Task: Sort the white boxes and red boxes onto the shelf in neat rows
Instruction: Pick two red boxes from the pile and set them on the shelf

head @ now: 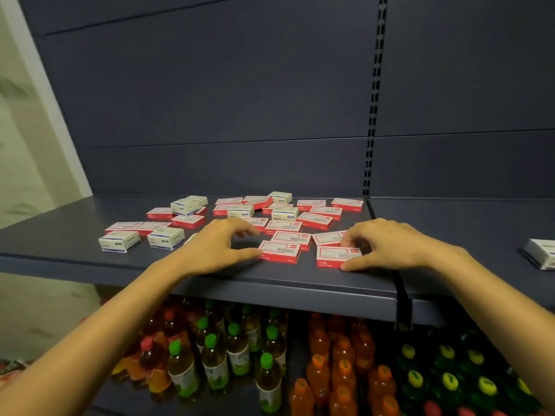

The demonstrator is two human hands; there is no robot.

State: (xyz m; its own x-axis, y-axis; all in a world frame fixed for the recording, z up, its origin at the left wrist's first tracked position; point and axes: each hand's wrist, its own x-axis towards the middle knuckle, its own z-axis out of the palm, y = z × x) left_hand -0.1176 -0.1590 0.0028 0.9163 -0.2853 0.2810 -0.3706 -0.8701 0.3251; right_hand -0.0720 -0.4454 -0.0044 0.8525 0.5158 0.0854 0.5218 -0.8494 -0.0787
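- Dark blue-grey steel fills our view: a flat shelf (270,279) with a plain back panel (225,100) behind it and a slotted upright (374,100) rising at 1 o'clock.
- We see the red boxes (315,220) lying flat and loosely scattered across the middle of the shelf, from 10 o'clock round to 1 o'clock. Several overlap or sit askew.
- We see the white boxes (166,238) mixed among them. Two stand near the front edge at 9 o'clock, and others sit on top of red ones further back at 11 and 12 o'clock.
- Our left hand (216,247) rests on the shelf at 8 o'clock of the heap. Its fingers are arched and spread and close on nothing, and its thumb tip touches the left end of the near-left red box (280,251).
- Our right hand (387,244) sits at 4 o'clock of the heap. It pinches the near-right red box (335,256), thumb on the front edge and fingertips on the far edge.
- These two boxes lie side by side near the shelf front, apart from each other.
- We see a stack of white packs (542,255) at 3 o'clock, cut off by the frame edge.
- Below, at 6 o'clock, a lower shelf holds green-capped bottles (210,358), orange bottles (342,364) and yellow-capped bottles (447,382).
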